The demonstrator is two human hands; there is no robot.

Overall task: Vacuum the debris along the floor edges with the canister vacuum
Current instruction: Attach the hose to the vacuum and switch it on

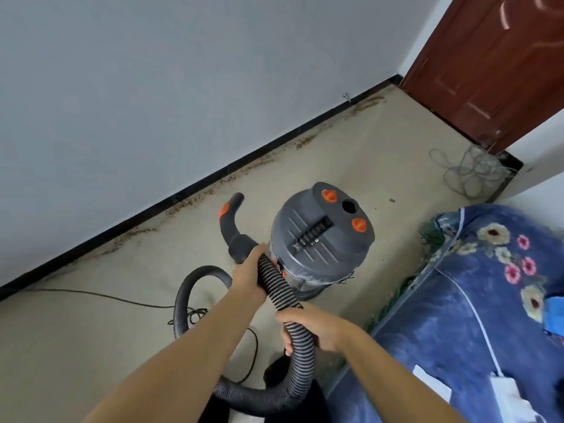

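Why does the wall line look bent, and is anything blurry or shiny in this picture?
Head view: the wide-angle lens bows the baseboard and stretches the forearms near the bottom edge; soft, even light, no hard shadows; pale glare streaks on the door; the bedding at the right edge is smeared; the vacuum, hose and both hands, left and right, are fairly sharp.

A single wide-angle view is taken from head height, angled forward and down; the floor (pixel 351 154) fills mid-frame, the wall (pixel 183 71) upper left, forearms entering close from below.
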